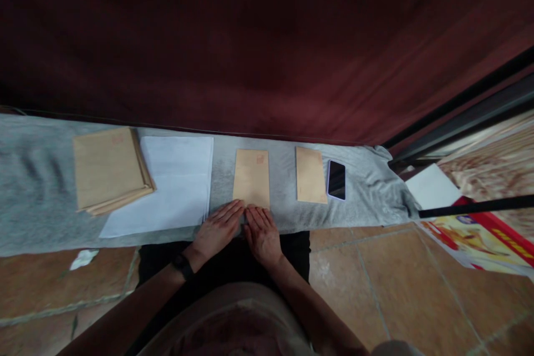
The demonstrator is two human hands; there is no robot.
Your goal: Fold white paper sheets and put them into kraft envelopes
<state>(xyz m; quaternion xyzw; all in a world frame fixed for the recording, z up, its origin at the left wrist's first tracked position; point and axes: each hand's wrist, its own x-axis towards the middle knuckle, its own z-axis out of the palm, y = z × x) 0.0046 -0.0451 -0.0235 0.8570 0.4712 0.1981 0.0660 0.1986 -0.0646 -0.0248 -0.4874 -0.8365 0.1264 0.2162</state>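
A brown paper envelope (251, 177) with a small reddish print at its upper right lies flat in front of me. On its lower left edge rest the fingers of my left hand (219, 228), stretched out and lying flat. My right hand (263, 233) lies beside it, fingers also extended over the envelope's near edge. The fingertips of both hands almost meet and cover that edge. A second brown envelope (311, 176) lies flat to the right, apart from my hands.
At the left, a stack of brown envelopes (108, 167) partly overlaps white paper sheets (177, 178). A phone (336, 180) lies right of the second envelope. All rest on a grey cloth (281, 183) before a dark red curtain (267, 55). A colourful box (479, 239) stands at the right.
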